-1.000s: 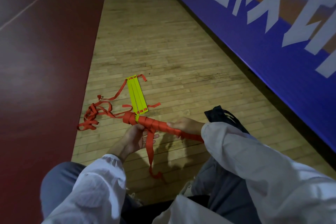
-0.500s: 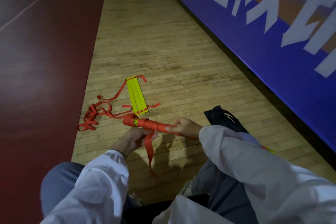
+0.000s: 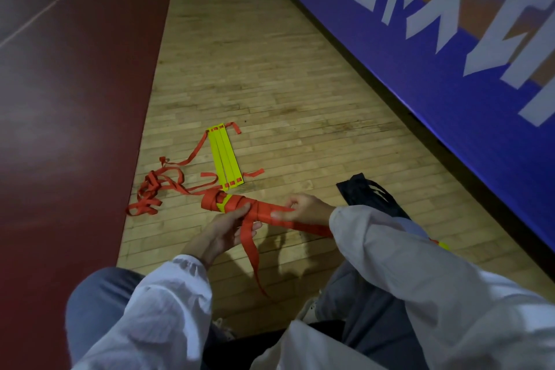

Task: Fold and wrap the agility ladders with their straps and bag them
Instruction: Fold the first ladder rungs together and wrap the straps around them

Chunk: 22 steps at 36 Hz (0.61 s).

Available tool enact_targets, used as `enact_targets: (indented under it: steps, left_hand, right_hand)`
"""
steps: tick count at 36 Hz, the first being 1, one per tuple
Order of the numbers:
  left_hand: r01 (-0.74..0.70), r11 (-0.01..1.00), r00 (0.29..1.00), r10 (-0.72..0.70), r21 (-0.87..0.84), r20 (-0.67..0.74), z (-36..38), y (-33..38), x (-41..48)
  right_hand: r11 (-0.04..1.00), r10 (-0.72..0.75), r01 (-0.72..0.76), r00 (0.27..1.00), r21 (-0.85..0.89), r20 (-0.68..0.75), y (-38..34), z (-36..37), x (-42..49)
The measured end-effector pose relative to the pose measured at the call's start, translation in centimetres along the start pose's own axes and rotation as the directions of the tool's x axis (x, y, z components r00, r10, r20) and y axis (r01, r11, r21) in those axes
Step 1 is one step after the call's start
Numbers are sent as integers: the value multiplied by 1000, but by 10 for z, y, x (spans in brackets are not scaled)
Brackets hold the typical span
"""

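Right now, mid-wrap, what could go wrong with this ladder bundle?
1. The loose strap tail hangs slack below the left hand. If either grip eases, the turns on the wrapped ladder bundle may loosen.
2. A strap appears to run from the bundle into the tangled strap heap on the floor. Pulling could tighten a knot or drag the yellow rungs.

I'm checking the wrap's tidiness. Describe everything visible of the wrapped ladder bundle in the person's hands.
The wrapped bundle is a long roll of flat yellow rungs, which show through one gap near its left end, wound in orange-red webbing strap. It lies roughly level above the wooden floor. The left hand grips it from below, the right hand pinches the wrap further right. A loose strap tail hangs between them; the bundle's right end is hidden by the sleeve.
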<state>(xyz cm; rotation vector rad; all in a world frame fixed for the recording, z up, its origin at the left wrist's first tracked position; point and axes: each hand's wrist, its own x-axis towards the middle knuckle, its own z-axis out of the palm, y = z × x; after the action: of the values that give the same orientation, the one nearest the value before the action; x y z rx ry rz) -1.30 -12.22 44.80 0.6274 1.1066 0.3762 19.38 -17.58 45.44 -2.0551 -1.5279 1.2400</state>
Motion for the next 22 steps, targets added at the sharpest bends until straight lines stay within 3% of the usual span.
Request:
enact_targets:
  steps: [7, 15, 22]
  left_hand:
    - [8, 1000, 999, -7, -27, 41, -2, 1, -1]
    - [81, 997, 992, -80, -8, 94, -5, 4, 0]
    - [111, 987, 994, -112, 116, 2, -3, 2, 9]
  right_hand:
    - [998, 24, -28, 998, 61, 66, 1, -9, 1]
    - [999, -12, 13, 1000, 39, -17, 2, -2, 5]
    - [997, -62, 55, 991, -61, -117, 3, 6, 8]
